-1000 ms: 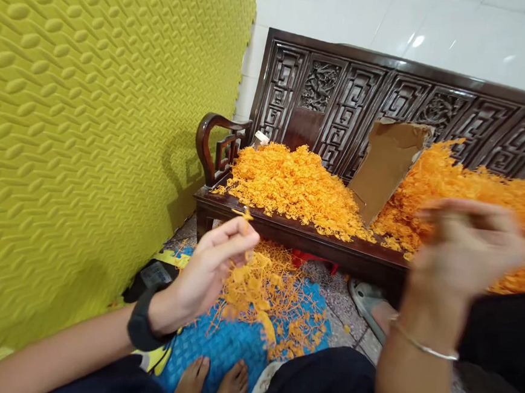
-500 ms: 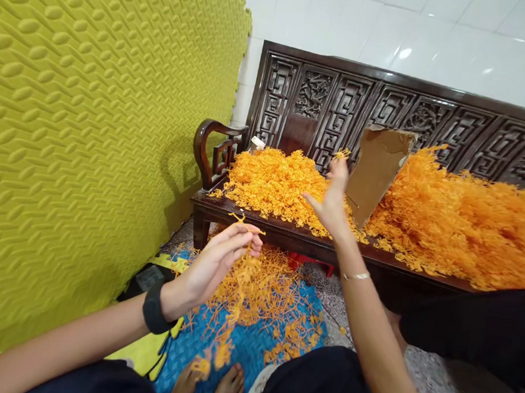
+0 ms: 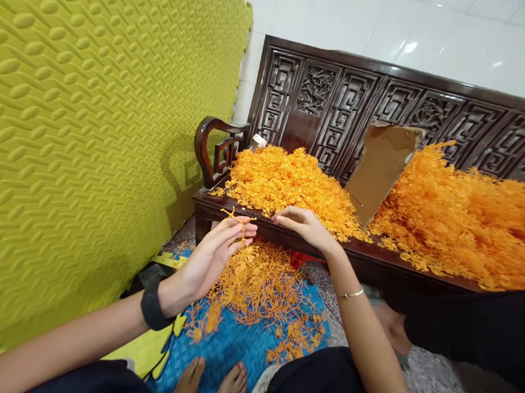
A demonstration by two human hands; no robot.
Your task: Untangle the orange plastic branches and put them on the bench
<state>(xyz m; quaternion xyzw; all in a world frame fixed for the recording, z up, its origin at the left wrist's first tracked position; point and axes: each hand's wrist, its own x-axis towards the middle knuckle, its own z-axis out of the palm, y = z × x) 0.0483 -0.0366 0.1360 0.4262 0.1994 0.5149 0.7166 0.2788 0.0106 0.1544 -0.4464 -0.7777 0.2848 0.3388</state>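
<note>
We have a thin orange strand [image 3: 231,213] lying across the left hand [image 3: 215,247], in front of the bench; its branched end sticks up past the fingertips. By its look we judge it very light, bendy and rather springy, easy to tangle and likely to snap at the thin joints, so we would take hold near a fork, with a light pinch. The left fingers lie nearly straight and close together, keeping the strand between them. The right hand [image 3: 305,227] is just beside, apart from the left, its fingers loosely curled with a gap at the tips, and we see no piece in them. Below both hands, a tangled orange heap [image 3: 273,294] spreads over the blue mat [image 3: 228,333]. Behind, on the dark wooden surface [image 3: 216,203], sit the left pile [image 3: 291,180] and the larger right pile [image 3: 479,219], with a cardboard sheet [image 3: 380,169] leaning between them. Half a second ago our right hand was stretched over the left pile with an orange piece at its fingertips; now it is back near the left hand, which has hardly moved, though its fingers are straighter.
</note>
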